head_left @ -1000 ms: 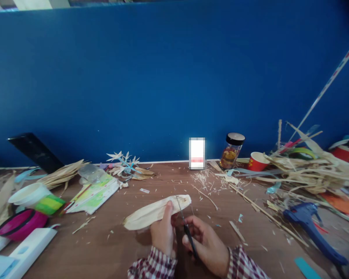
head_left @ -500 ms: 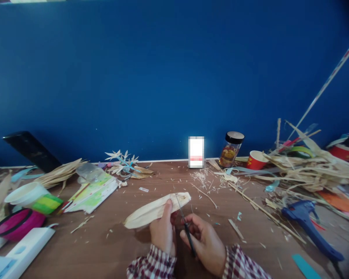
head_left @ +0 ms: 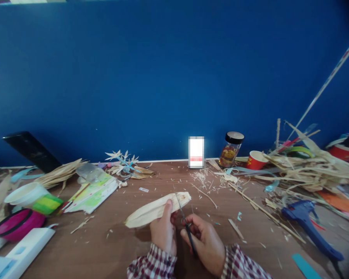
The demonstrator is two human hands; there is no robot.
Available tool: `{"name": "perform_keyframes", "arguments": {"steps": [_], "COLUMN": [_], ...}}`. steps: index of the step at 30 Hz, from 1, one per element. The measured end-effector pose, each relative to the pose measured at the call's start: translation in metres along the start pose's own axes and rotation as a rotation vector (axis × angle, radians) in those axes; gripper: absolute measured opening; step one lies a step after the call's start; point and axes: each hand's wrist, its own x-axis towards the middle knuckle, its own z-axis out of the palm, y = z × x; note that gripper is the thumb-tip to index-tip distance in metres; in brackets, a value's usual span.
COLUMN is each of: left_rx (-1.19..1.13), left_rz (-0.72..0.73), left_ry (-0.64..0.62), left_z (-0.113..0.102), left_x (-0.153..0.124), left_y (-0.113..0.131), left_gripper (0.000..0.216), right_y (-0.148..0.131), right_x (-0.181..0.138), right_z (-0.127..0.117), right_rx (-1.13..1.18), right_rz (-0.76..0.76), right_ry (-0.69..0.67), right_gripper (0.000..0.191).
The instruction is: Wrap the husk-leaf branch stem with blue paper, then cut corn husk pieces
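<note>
Standing beyond husk [head_left: 148,213]: jar [head_left: 229,152], red cup [head_left: 255,162]

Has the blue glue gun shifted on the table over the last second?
No. The glue gun keeps its place relative to the red paper cup; both appear slightly further left in the picture, so the view itself seems to have shifted.

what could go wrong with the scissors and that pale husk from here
The thumb of the left hand presses the pale husk close to the scissors, so a slip might nick it. The husk's tip beyond the blade looks unheld, so it may bend and spoil the cut.
</note>
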Motion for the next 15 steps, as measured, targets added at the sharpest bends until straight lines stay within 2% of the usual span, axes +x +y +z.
{"name": "perform_keyframes", "arguments": {"steps": [12,15], "left_rx": [-0.090,-0.095], "left_rz": [0.013,0.009], "left_ry": [-0.036,-0.041], "left_z": [0.000,0.000], "left_x": [0.001,0.002], "left_y": [0.001,0.003], "left_gripper": [0.010,0.011], "right_y": [-0.001,-0.006], "right_x": [-0.001,0.002], "right_z": [0.000,-0.009], "right_rx": [0.028,-0.049], "right_rz": [0.053,0.033], "right_ry": [-0.042,0.014], "right_gripper": [0.024,0.023]}}
